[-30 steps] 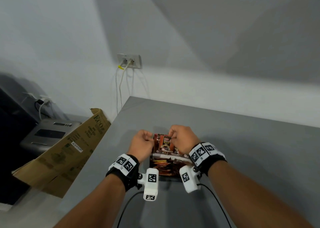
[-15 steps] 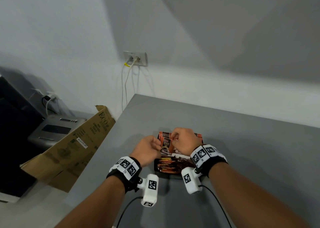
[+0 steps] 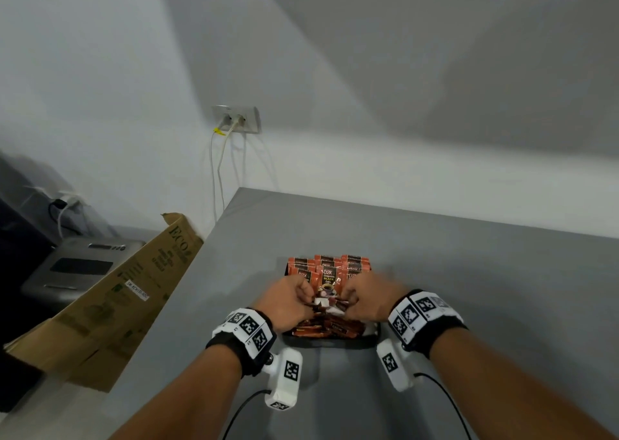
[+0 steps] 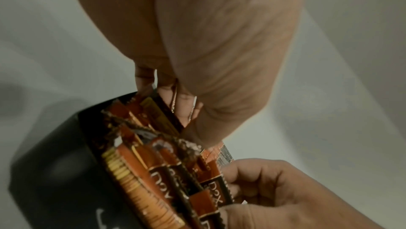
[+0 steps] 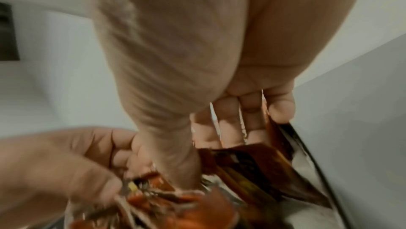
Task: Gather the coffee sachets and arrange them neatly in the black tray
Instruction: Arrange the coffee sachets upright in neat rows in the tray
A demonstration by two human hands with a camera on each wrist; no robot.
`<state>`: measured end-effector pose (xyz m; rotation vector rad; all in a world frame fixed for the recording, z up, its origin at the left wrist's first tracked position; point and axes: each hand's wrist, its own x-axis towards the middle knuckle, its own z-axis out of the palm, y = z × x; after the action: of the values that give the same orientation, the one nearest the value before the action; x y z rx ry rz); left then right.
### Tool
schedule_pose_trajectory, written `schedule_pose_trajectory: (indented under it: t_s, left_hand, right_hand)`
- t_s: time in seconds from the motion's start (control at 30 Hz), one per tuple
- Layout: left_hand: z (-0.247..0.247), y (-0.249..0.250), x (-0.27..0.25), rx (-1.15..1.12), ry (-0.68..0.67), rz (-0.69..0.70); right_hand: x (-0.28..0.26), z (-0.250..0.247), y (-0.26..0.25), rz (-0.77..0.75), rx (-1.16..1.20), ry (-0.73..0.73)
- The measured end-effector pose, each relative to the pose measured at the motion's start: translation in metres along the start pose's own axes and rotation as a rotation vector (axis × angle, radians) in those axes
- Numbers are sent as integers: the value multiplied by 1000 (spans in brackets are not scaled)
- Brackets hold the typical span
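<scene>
Our left hand (image 3: 288,300) and right hand (image 3: 365,300) both pinch coffee sachets (image 3: 330,284) standing in the black tray (image 3: 330,341) on the desk (image 3: 469,272). If we press unevenly, the upright rows behind may fall over, we think.

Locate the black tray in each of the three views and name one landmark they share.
Head: black tray low centre, between both wrists, its near rim showing under the sachets.
Left wrist: lower left, dark wall beside the sachets.
Right wrist: only a thin dark rim at right.
Shared landmark: the orange coffee sachets filling it.
</scene>
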<state>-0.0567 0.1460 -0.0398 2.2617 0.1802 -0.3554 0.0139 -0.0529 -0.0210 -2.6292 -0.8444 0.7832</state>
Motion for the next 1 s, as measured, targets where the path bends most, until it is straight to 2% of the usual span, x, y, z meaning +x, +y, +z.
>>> schedule_pose_trajectory:
  t_s: [0.3,0.43,0.8,1.0]
  left_hand:
    - [3,-2,1,27,31,41]
    - [5,-4,3,65,63,53]
    - [7,-4,3,91,113,53]
    - [7,-5,4,84,98,54]
  right_hand:
    - [4,6,7,-22,52,20]
    - [4,7,7,-31,-11,15]
    - [7,22,12,-107,-196,249]
    - [6,32,16,-159,-284,234]
